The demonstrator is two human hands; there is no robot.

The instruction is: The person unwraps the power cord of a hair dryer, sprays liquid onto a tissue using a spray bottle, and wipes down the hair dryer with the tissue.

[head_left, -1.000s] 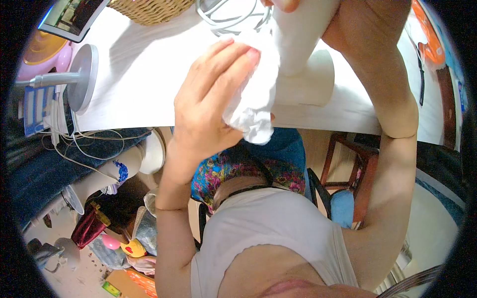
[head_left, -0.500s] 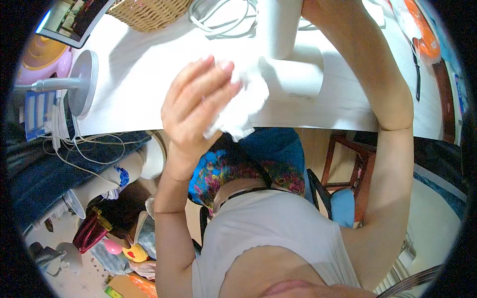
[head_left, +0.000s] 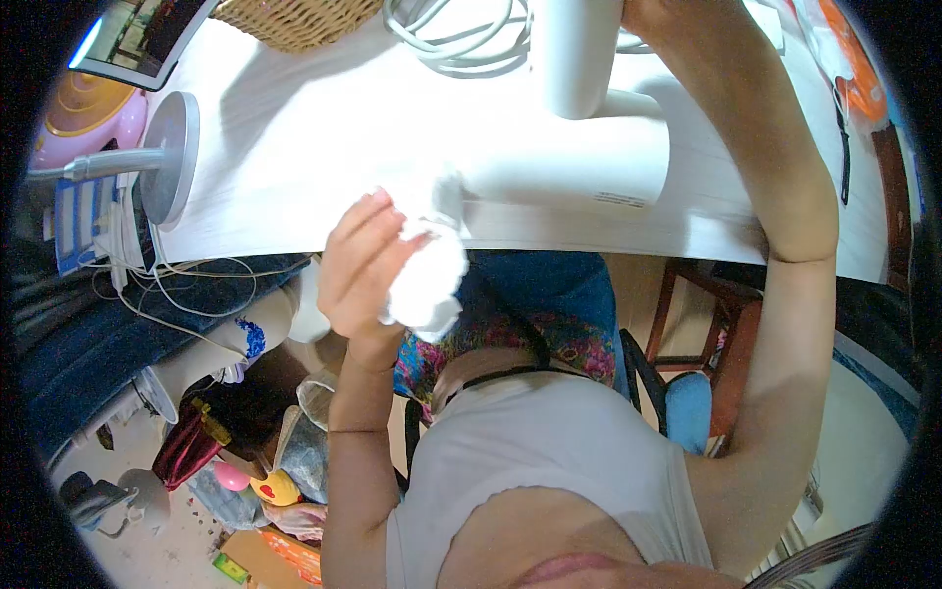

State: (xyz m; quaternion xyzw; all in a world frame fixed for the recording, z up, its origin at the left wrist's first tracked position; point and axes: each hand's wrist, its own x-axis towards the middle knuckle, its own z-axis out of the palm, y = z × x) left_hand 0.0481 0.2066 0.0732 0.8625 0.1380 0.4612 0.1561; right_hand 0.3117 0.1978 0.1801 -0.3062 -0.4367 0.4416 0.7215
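My left hand [head_left: 365,265] is closed around a crumpled white tissue [head_left: 428,285] just in front of the table's near edge. Its fingers point up and toward the table. On the table lies a white cylindrical appliance [head_left: 579,162], possibly a hair dryer, with small print near its right end. A second white tube [head_left: 577,59], which looks like its handle, overlaps that cylinder and runs out at the top of the view. Beside this tube, at the top edge, is part of my right hand [head_left: 643,14]; its fingers are out of view. Glare washes out the cylinder's left end.
A coiled grey cable [head_left: 461,44] lies behind, near a wicker basket [head_left: 294,20]. At the left stand a round grey stand base [head_left: 177,157] and a tablet [head_left: 142,44]. An orange and white bag [head_left: 854,69] lies far right. A chair armrest [head_left: 687,412] is below.
My left hand has drawn back with the tissue, away from the white cylinder and toward my body. The whole view has shifted slightly; my right arm keeps its place beside the white tube.
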